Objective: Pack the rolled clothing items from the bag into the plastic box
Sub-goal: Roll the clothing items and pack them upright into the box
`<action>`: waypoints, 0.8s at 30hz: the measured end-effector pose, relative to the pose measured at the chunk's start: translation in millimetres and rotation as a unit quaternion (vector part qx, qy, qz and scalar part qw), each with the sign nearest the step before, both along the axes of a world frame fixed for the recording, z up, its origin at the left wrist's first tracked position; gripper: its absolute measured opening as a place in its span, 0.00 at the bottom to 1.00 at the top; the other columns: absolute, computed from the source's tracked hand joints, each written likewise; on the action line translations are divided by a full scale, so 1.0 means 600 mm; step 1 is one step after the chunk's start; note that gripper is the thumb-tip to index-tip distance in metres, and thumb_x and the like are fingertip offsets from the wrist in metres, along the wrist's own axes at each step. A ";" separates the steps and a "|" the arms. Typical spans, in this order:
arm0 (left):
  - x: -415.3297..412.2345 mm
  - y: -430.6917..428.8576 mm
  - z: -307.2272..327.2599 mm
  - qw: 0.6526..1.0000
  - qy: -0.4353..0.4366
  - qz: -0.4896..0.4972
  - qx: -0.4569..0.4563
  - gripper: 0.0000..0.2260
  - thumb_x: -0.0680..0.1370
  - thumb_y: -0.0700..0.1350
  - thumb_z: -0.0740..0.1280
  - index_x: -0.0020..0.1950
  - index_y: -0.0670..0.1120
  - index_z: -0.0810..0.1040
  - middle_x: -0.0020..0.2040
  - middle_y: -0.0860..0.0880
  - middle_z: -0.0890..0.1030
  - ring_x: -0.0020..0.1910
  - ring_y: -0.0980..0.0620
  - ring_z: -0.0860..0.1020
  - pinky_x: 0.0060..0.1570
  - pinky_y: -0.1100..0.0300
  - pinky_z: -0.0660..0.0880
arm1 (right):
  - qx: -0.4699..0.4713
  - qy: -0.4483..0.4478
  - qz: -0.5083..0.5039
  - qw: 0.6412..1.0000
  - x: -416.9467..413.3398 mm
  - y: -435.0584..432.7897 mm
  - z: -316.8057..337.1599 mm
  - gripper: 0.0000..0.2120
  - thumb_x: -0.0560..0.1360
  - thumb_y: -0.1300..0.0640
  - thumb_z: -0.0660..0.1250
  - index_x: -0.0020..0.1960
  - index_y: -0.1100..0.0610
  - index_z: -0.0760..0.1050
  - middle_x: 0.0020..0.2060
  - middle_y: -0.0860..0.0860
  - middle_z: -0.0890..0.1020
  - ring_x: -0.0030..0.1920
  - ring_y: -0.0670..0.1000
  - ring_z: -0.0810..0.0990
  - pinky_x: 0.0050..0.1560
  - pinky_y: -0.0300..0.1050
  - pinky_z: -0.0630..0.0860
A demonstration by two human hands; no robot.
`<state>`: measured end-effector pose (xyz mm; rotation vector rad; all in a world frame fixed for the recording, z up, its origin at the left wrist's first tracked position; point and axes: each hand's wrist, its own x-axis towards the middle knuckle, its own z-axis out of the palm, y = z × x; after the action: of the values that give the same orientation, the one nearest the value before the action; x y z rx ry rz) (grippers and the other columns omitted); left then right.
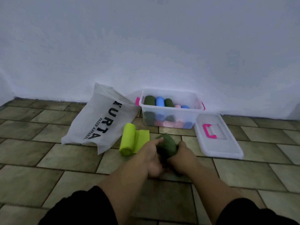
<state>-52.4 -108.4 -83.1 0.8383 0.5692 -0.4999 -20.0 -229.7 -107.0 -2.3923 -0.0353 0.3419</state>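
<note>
The box (170, 109) serves here as the landmark. Far to its left, leaning toward it, lies the bag (99, 120), a thin white non-woven sack with black letters, limp and creased, its mouth turned to the near floor. Between the bag and the box, a little nearer to the person, lies a lime roll (128, 139); it is half undone, with a flat flap spread toward the box, and its long axis runs from the box toward the person.

In front of the box, nearer to the person, both hands grip one dark green roll (166, 147). The left hand (151, 157) is closed on its left side with the fingers over the top; the right hand (182, 157) clasps its right side and lower end. The roll is soft, matte cloth, and its long axis points almost straight at the box. The box lies directly ahead of the hands and slightly right, so the right hand seems a little nearer to it.

The box is clear, rigid plastic with pink latches, standing against the wall. Inside are tight rolls in dark green, blue and pink, with some room at its right end. Just right of the box, the clear lid (217, 137) lies flat on the tiled floor (65, 159), with a pink handle on it.
</note>
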 end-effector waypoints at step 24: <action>-0.002 0.026 -0.047 0.841 -0.168 -0.256 0.446 0.35 0.71 0.72 0.53 0.64 0.48 0.77 0.64 0.44 0.76 0.62 0.46 0.75 0.66 0.48 0.68 | -0.134 -0.112 0.047 0.983 -0.112 0.005 -0.037 0.42 0.57 0.25 0.58 0.69 0.37 0.58 0.61 0.47 0.68 0.65 0.53 0.64 0.57 0.57 0.68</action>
<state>-53.8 -92.8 -111.1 1.9666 0.2131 -0.5489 -87.4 -226.7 -129.0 -2.6935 -0.2195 0.1234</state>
